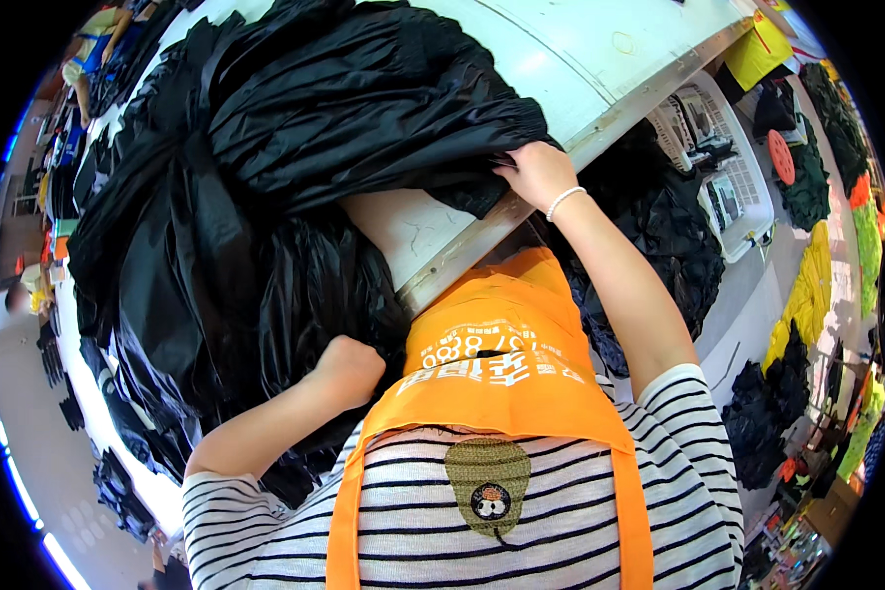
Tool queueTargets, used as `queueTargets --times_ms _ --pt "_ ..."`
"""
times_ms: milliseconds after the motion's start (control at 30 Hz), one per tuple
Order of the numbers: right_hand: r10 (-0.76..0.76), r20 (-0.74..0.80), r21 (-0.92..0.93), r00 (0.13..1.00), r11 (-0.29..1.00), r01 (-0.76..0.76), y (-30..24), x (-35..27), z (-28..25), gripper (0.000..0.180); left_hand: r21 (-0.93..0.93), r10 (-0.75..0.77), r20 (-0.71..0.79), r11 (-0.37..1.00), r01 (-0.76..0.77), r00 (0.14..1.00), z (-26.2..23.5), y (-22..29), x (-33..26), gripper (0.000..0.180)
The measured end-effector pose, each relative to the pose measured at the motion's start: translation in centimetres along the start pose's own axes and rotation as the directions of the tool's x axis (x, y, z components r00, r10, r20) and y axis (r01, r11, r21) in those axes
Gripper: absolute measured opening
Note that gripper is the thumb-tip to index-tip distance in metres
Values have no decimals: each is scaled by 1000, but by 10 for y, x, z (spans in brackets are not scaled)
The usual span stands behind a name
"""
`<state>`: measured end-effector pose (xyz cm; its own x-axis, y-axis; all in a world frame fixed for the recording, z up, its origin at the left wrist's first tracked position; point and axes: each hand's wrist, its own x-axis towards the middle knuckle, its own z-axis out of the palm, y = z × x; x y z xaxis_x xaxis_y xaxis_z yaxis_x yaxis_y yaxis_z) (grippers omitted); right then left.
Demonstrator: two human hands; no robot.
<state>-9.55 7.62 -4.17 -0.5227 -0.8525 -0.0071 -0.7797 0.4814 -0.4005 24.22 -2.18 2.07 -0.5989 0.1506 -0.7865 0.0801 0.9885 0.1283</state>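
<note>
A large heap of glossy black fabric (pixel 364 93) spreads over the white table (pixel 551 59) and hangs down past its near left edge. At the table's near edge, my right hand (pixel 538 175) pinches a border of the fabric between thumb and fingers. Lower on the left, my left hand (pixel 352 372) is closed in a fist against the hanging folds. Its fingertips are turned away and hidden, with black fabric all around them. Between the two hands a bare corner of the tabletop shows.
Right of the table, a white plastic basket (pixel 733 197) stands beside a dark fabric pile (pixel 664 226) lower down. Yellow cloth (pixel 806 285) and more dark cloth (pixel 767 413) lie farther right. At the upper left, another person (pixel 93 49) is near the fabric.
</note>
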Motion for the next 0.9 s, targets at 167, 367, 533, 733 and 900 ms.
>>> queueTargets --times_ms 167,367,533,733,900 --pt "97 -65 7 993 995 -97 -9 -3 2 24 -275 94 83 959 -68 992 -18 -29 38 21" --pt "-70 112 545 991 838 -2 -85 -64 -31 22 -922 -214 -315 -161 -352 925 -21 -50 82 69" --pt "-195 301 951 934 137 -278 -111 -87 -6 19 -670 -219 -405 -590 -451 888 -13 -53 91 45" --pt "1 227 962 974 158 -224 -37 -87 -54 48 -864 -484 -51 -418 -282 874 -86 -46 81 46" --pt "-82 330 914 940 276 -297 -59 -106 -49 71 -917 -604 -67 -277 -288 794 -118 -48 101 57"
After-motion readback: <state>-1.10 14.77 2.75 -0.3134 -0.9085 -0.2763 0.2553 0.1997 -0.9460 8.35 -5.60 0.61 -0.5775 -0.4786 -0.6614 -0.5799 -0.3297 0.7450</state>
